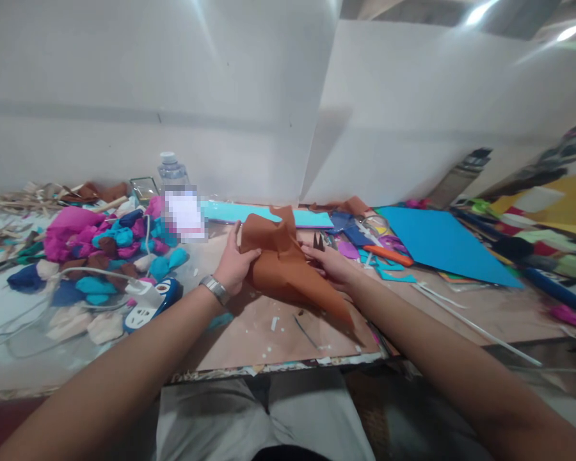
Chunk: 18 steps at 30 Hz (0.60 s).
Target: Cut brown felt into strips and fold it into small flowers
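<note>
My left hand (236, 261) is closed on the left edge of a brown sheet (283, 272) of soft, felt-like material, its thumb lying on top. The sheet is creased and bent upward at the far side, with a long corner trailing toward me on the right. Beside the sheet's right edge, my right hand (333, 264) is closed around small dark scissors (319, 242), whose two pointed blades stick up slightly apart. Some of its fingers are hidden, so whether they also grip the sheet cannot be made out.
Left lie bundled pink, blue and brown pieces (110, 237) and a power strip (151, 307) with a cable. Behind stand a clear bottle (173, 169) and light-blue sheets (269, 214). To the right are an orange-handled tool (388, 255), blue scraps and a large blue sheet (446, 246).
</note>
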Each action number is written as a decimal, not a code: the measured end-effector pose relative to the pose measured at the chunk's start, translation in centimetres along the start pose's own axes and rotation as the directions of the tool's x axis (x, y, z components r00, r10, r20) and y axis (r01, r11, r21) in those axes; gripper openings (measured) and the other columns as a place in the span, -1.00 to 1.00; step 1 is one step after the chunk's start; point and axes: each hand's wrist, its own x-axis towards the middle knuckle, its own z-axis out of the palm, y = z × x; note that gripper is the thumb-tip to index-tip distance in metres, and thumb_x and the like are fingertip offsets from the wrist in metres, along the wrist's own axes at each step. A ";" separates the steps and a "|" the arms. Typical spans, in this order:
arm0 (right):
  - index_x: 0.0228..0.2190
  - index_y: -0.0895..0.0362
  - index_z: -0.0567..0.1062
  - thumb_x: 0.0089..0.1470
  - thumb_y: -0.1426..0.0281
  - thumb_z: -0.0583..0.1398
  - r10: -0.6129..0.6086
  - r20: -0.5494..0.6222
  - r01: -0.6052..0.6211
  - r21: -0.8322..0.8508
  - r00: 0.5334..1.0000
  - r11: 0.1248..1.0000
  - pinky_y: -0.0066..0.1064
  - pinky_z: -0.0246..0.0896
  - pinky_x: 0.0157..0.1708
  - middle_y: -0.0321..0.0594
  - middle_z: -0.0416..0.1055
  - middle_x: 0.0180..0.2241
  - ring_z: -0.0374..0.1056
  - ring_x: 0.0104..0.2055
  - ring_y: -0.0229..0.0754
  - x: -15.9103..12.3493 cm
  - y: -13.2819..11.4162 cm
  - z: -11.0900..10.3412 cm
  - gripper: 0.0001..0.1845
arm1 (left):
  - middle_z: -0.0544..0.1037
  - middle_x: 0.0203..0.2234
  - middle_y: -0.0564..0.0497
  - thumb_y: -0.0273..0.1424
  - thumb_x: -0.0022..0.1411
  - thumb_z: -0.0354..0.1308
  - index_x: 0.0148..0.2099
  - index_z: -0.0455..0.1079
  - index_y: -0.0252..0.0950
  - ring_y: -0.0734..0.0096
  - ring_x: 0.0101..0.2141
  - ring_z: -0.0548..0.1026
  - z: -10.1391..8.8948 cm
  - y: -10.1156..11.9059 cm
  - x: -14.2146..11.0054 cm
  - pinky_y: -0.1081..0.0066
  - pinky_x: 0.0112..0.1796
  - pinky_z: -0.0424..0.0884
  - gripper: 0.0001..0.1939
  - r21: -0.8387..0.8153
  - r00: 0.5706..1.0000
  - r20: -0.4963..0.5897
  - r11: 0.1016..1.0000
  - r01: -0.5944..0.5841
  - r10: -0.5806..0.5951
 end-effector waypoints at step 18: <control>-0.27 0.07 0.49 -0.13 0.20 0.52 -0.005 -0.141 0.015 0.070 0.990 0.997 -0.44 0.26 -0.60 -0.42 0.44 -0.58 0.19 -0.67 -0.34 0.9 1.0 -1.1 -0.55 | 0.45 0.30 -0.21 -0.46 0.06 0.41 0.31 0.47 -0.18 -0.23 0.21 0.47 -0.3 0.6 -1.4 -0.16 0.24 0.33 -0.27 0.160 0.856 0.486 0.981 0.114 -0.178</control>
